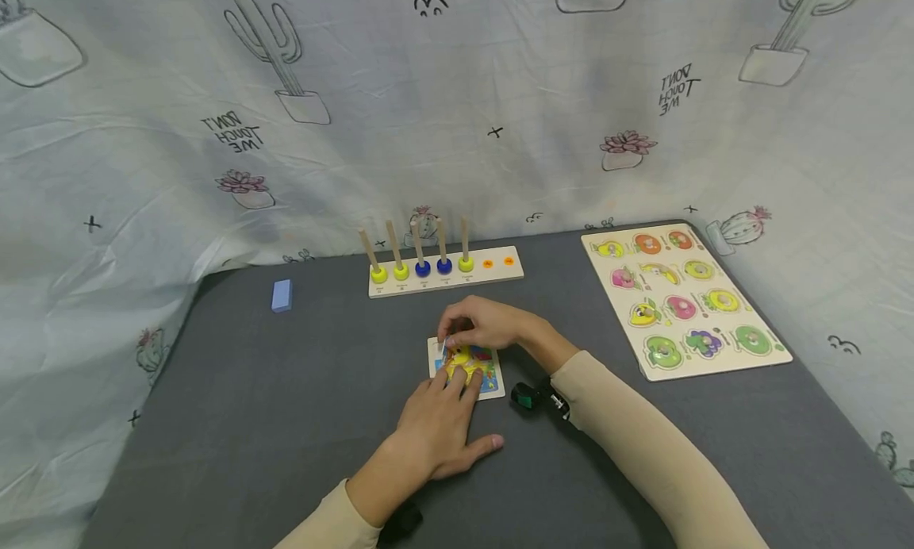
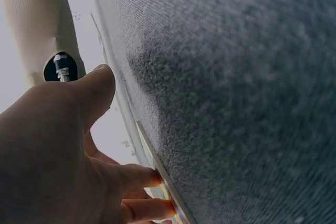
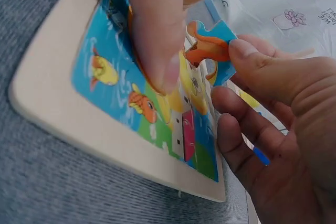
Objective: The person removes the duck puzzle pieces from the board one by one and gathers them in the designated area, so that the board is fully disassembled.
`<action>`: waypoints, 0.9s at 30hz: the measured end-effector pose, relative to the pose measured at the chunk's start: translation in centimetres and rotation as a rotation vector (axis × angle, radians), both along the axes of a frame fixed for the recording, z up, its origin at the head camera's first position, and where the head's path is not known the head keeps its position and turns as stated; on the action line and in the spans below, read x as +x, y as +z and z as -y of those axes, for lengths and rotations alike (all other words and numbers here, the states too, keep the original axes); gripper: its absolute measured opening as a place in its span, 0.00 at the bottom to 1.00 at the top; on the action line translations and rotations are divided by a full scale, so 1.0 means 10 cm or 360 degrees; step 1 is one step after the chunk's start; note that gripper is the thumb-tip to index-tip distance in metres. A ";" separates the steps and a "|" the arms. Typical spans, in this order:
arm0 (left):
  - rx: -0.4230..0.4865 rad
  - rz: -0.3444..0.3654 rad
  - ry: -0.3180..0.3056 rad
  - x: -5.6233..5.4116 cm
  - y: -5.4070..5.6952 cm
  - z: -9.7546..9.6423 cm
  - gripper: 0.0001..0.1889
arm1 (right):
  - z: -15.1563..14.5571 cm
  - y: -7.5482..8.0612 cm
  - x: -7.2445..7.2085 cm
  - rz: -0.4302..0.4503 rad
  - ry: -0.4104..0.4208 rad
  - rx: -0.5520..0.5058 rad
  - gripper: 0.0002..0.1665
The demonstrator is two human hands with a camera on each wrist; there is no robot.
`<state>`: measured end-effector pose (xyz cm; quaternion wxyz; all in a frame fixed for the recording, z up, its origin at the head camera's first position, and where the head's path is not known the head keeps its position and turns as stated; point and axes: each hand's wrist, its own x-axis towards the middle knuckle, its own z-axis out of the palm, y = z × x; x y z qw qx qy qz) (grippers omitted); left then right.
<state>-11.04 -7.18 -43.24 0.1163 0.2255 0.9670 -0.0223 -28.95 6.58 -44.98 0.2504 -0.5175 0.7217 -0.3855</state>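
A small wooden jigsaw puzzle (image 3: 58, 109) with a cream frame and a bright picture of fish, blue water and green ground lies on the table. My left hand (image 1: 437, 431) rests its outstretched fingertips on the picture, the thumb spread to the side. Above the puzzle's far left part, my right hand (image 1: 491, 324) pinches a puzzle piece (image 3: 224, 34), blue with an orange curved shape, between thumb and fingers. In the right wrist view the piece stands tilted up from the board. The left wrist view catches only the puzzle's thin edge (image 2: 167, 178) under the fingertips.
Behind the puzzle stands a peg board (image 1: 446, 282) with upright sticks, yellow and blue rings. A fruit puzzle board (image 1: 628, 291) lies at the right. At the left is a blue block (image 1: 282, 295). A patterned cloth (image 1: 371, 136) hangs behind the grey table (image 1: 286, 422).
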 end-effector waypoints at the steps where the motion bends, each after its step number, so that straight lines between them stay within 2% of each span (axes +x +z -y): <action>1: -0.0002 -0.0002 0.0001 0.00 0.00 0.00 0.51 | 0.00 0.00 0.00 0.0008 -0.0003 -0.0016 0.07; 11: -0.0001 -0.0005 -0.0010 0.00 0.02 0.01 0.51 | -0.11 0.09 0.00 0.0078 -0.0214 -0.0119 0.07; 20: 0.0122 0.0029 -0.0031 -0.08 0.03 0.07 0.44 | -0.41 0.22 -0.07 0.0209 -0.0288 -0.0092 0.09; 27: 0.0122 0.0018 -0.0034 -0.06 0.06 0.12 0.42 | -0.60 0.23 -0.09 0.0262 -0.0349 -0.0097 0.06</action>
